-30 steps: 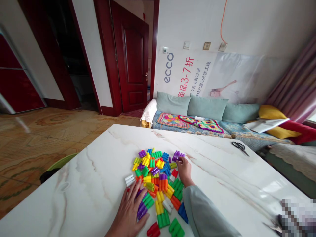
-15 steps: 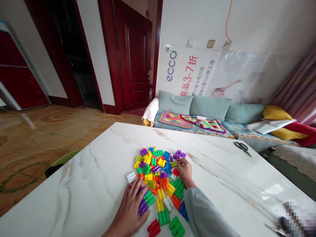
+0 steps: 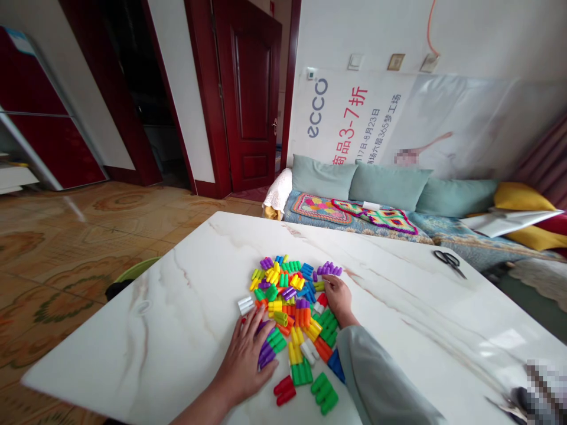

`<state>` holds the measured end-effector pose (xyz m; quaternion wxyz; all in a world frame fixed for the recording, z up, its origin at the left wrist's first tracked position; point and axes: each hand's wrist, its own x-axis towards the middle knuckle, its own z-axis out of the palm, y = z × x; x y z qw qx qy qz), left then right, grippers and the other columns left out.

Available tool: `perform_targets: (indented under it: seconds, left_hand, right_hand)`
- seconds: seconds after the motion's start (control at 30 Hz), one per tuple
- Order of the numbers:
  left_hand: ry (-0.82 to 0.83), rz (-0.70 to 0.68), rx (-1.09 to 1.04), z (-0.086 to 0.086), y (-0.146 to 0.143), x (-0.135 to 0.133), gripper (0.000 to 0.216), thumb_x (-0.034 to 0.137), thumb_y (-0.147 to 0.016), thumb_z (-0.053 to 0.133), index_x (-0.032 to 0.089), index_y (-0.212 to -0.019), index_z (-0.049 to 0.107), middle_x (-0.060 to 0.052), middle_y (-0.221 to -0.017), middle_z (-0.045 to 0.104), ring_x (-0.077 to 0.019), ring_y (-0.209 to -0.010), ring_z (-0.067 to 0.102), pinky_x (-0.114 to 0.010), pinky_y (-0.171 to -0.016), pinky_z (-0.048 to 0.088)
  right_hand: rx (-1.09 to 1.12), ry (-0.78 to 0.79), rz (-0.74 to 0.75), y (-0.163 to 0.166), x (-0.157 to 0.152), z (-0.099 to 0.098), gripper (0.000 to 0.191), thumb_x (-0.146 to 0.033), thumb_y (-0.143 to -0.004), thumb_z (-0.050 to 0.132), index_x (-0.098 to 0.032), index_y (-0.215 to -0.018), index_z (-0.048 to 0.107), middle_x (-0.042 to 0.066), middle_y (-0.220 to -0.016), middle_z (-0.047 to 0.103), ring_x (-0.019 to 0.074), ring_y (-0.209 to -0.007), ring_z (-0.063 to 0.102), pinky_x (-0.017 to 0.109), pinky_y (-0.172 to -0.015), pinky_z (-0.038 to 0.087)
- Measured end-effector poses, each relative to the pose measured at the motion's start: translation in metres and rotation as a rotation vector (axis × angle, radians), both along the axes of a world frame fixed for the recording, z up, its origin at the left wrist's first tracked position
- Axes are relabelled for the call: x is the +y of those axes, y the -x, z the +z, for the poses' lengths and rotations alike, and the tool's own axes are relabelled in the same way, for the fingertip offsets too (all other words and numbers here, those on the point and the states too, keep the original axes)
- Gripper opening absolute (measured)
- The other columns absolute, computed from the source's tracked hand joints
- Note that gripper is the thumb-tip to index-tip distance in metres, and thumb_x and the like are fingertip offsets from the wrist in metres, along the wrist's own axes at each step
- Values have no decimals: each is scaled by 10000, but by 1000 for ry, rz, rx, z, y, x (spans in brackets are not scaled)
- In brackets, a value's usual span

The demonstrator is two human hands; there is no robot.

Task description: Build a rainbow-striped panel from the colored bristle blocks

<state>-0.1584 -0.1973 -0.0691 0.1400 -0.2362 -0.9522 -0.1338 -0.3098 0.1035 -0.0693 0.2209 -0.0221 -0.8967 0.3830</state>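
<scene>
A pile of coloured plastic bullet-shaped building blocks (image 3: 302,316), joined in twos and threes, lies on the white marbled table. My left hand (image 3: 248,354) rests at the pile's left side with fingers spread, its fingertips touching the purple-and-green blocks (image 3: 271,348). It grips nothing. At the right edge of the pile my right hand (image 3: 339,298) has curled fingers, closed at a yellow-green block (image 3: 319,286) whose end shows past the fingertips. Just beyond that hand sit purple blocks (image 3: 330,269). A red block (image 3: 284,391) and a green block (image 3: 325,393) lie nearest to me.
Black-handled scissors (image 3: 449,262) lie near the far right corner of the table (image 3: 177,330). Another dark-handled tool (image 3: 516,404), partly blurred, is at the lower right. Past the far edge stands a sofa with green cushions (image 3: 390,186). A green-rimmed bin (image 3: 137,270) stands left of the table.
The whole view has shifted, so everything appears further right and a bit higher. Both hands keep about the same places against the blocks.
</scene>
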Motion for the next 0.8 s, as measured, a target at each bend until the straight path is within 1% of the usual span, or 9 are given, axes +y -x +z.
perform_targets:
  seconds: [0.13, 0.2, 0.3, 0.37, 0.43, 0.53, 0.6, 0.67, 0.8]
  left_hand:
    - [-25, -5, -15, 4, -1, 0, 665, 416, -803, 597, 268, -1420, 397, -65, -1590, 168, -353, -1419, 224, -571, -1121, 255]
    - [-31, -3, -19, 5, -1, 0, 658, 403, -800, 600, 266, -1413, 405, -69, -1589, 172, -349, -1421, 219, -568, -1122, 253]
    - [-37, 3, -17, 6, -1, 1, 660, 388, -793, 604, 255, -1409, 408, -80, -1587, 174, -349, -1426, 203, -567, -1124, 244]
    - [-42, 4, -12, 6, -2, 2, 661, 392, -790, 606, 247, -1405, 413, -84, -1586, 177, -351, -1427, 197, -565, -1125, 241]
    - [-46, 8, -10, 6, -3, 3, 657, 396, -787, 609, 244, -1398, 422, -85, -1586, 178, -350, -1429, 193, -562, -1125, 240]
    - [-50, 13, -10, 8, -4, 4, 656, 392, -778, 617, 238, -1389, 432, -91, -1584, 185, -349, -1431, 186, -561, -1126, 239]
    - [-52, 15, -13, 10, -4, 4, 663, 395, -774, 623, 233, -1388, 433, -95, -1583, 184, -351, -1433, 178, -562, -1126, 235]
    - [-52, 15, -19, 11, -4, 4, 672, 400, -774, 626, 233, -1394, 428, -92, -1587, 172, -350, -1435, 168, -561, -1127, 233]
    - [-58, 18, -19, 11, -5, 4, 671, 399, -775, 629, 239, -1395, 430, -81, -1590, 163, -346, -1435, 170, -556, -1127, 235]
  right_hand:
    - [8, 102, -36, -7, -2, 6, 389, -413, -792, 459, -169, -937, 725, 104, -922, 733, 229, -785, 664, 359, -755, 515]
    - [28, 140, -43, -20, -9, 14, 412, -432, -817, 437, -148, -940, 709, 116, -914, 727, 217, -768, 658, 343, -730, 520]
    - [37, 150, 66, -49, -28, 31, 341, -418, -834, 471, -177, -921, 696, 85, -911, 717, 196, -782, 651, 312, -720, 522]
    - [40, 74, 236, -72, -43, 42, 274, -374, -825, 528, -202, -969, 686, 72, -964, 701, 200, -856, 641, 326, -776, 518]
    - [52, -83, 362, -92, -56, 50, 299, -322, -791, 591, -224, -1062, 670, 78, -1089, 668, 233, -1003, 605, 382, -888, 488]
    - [30, -302, 413, -111, -69, 52, 541, -213, -709, 631, -259, -1247, 591, 91, -1294, 566, 303, -1178, 502, 470, -944, 453]
    - [15, -373, 415, -117, -73, 47, 666, -130, -664, 601, -258, -1315, 541, 96, -1360, 510, 320, -1220, 460, 491, -961, 444]
    - [31, -392, 424, -118, -75, 41, 677, -67, -643, 556, -240, -1297, 560, 101, -1361, 503, 308, -1226, 455, 481, -996, 429]
    - [91, -364, 420, -115, -76, 34, 457, -53, -719, 508, -223, -1108, 678, 106, -1270, 557, 279, -1161, 505, 452, -980, 448]
